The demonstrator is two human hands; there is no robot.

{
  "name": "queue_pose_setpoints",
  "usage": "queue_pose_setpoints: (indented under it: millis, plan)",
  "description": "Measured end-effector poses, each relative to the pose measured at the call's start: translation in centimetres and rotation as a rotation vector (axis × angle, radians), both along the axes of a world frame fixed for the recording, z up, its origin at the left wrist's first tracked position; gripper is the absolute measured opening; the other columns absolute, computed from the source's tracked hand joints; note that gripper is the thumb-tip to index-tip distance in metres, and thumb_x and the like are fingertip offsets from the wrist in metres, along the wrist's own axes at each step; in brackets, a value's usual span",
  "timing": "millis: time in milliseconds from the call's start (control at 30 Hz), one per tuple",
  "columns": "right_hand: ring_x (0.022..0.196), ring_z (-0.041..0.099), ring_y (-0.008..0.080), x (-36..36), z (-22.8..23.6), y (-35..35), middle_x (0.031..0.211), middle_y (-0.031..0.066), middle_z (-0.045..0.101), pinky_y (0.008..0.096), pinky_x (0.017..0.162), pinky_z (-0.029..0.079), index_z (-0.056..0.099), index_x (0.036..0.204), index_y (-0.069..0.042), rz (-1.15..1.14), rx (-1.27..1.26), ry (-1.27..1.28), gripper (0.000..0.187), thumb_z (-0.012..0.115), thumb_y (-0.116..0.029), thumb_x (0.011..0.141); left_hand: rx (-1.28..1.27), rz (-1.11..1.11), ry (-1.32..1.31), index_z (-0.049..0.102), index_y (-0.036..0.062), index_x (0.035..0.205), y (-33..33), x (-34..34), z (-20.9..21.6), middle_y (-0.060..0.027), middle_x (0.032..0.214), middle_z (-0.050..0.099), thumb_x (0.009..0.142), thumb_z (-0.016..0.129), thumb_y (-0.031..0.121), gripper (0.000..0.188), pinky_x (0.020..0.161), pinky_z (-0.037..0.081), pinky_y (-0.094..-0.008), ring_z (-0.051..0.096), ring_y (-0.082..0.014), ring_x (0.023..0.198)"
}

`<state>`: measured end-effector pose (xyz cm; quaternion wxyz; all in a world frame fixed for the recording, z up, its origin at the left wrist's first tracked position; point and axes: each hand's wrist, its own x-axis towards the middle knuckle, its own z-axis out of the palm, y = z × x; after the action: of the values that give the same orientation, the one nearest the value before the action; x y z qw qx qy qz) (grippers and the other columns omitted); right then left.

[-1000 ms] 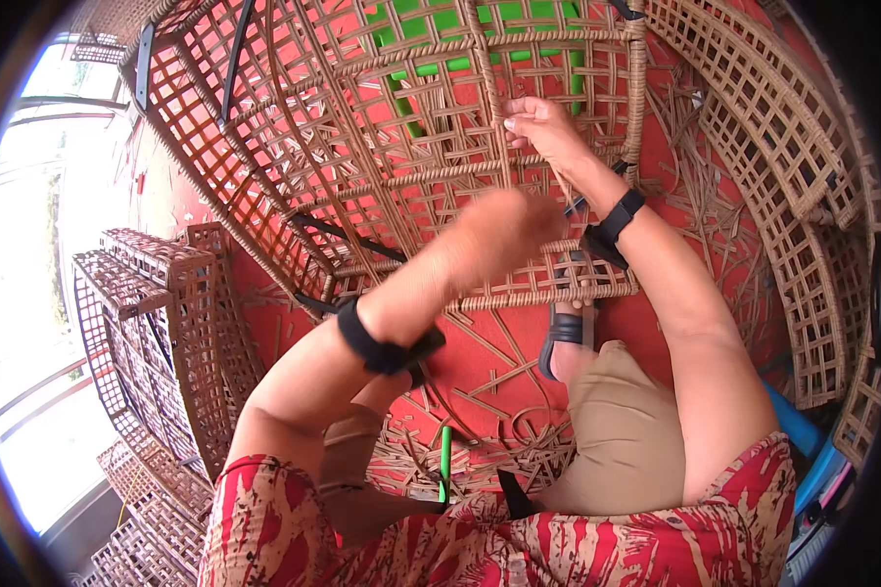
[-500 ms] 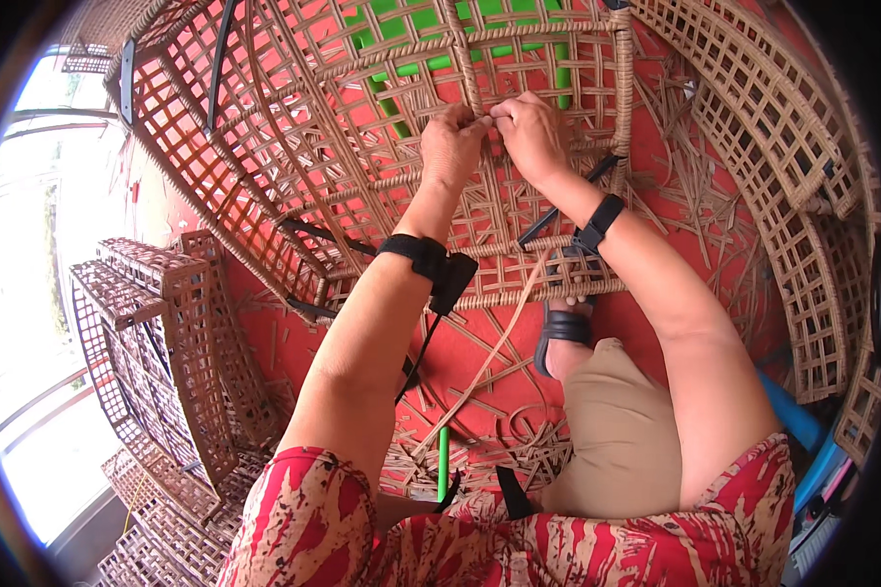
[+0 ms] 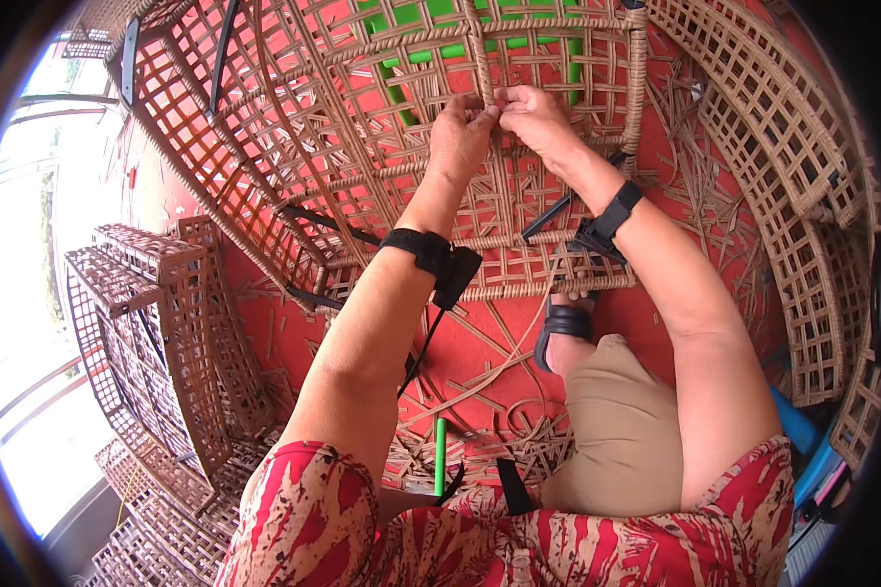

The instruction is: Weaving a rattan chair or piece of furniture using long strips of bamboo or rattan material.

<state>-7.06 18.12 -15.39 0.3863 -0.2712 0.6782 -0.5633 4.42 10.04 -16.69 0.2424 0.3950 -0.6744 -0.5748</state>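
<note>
A large woven wicker frame (image 3: 362,181), light brown with an open lattice, lies tilted before me. My left hand (image 3: 463,137) and my right hand (image 3: 533,119) meet at its upright rib (image 3: 480,61), which is wrapped in wicker strip. Both hands are closed, thumbs and fingertips pinching at the rib's lower part, one on each side. What they pinch looks like a thin wicker strip, mostly hidden by the fingers. From near my right forearm a long pale strip (image 3: 504,364) trails down toward the floor.
Behind the lattice stands a green plastic stool (image 3: 431,54). More woven panels are stacked at the left (image 3: 181,362) and right (image 3: 773,127). Cut strips (image 3: 695,166) litter the red floor (image 3: 362,338). My sandalled foot (image 3: 566,333) is by the frame's near edge.
Both hands stay at the rib, and the right wrist has turned slightly, its forearm swinging outward. The frame sits a little farther right in view. The trailing strip has shifted slightly.
</note>
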Motion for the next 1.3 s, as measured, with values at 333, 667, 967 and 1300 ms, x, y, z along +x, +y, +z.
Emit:
queue_pose_setpoints:
  millis: [333, 667, 967, 1300]
  plan:
    - [0.091, 0.059, 0.0124, 0.1, 2.6, 1.5, 0.096, 0.0036, 0.063, 0.0276, 0.074, 0.047, 0.053, 0.118, -0.002, 0.160, 0.016, -0.257, 0.040, 0.063, -0.009, 0.080, -0.562, -0.206, -0.478, 0.064, 0.0007, 0.099, 1.3, 2.0, 3.3, -0.0184, 0.087, 0.062, 0.083, 0.064, 0.030, 0.034, 0.082, 0.046, -0.0422, 0.056, -0.0316, 0.094]
    - [0.077, 0.063, 0.0370, 3.8, 1.5, 0.6, 0.078, 0.0204, 0.063, 0.0467, 0.069, 0.050, 0.056, 0.099, -0.003, -0.064, 0.101, 0.732, 0.024, 0.061, -0.009, 0.076, -0.494, -1.552, -0.562, 0.061, -0.0016, 0.087, 16.9, 14.2, 13.2, -0.0187, 0.080, 0.059, 0.088, 0.055, 0.025, 0.027, 0.066, 0.052, -0.0432, 0.064, -0.0331, 0.076]
    - [0.087, 0.065, 0.0197, 1.5, -2.9, 1.8, 0.095, 0.0119, 0.067, 0.0312, 0.075, 0.052, 0.058, 0.116, 0.000, 0.009, -0.053, 0.491, 0.028, 0.057, -0.005, 0.088, -0.529, -1.248, -0.353, 0.064, 0.0033, 0.089, 10.6, 8.3, 8.2, -0.0185, 0.084, 0.062, 0.077, 0.059, 0.012, 0.016, 0.070, 0.051, -0.0407, 0.063, -0.0336, 0.082]
    - [0.081, 0.066, 0.0198, 1.9, -3.4, 1.4, 0.087, 0.0078, 0.068, 0.0321, 0.071, 0.051, 0.063, 0.102, -0.004, -0.104, -0.174, 0.098, 0.017, 0.059, -0.007, 0.085, -0.119, -0.093, -0.131, 0.061, -0.0026, 0.093, 0.9, 0.3, -0.1, -0.0050, 0.075, 0.062, 0.083, 0.066, 0.015, 0.020, 0.061, 0.047, -0.0266, 0.055, -0.0099, 0.067]
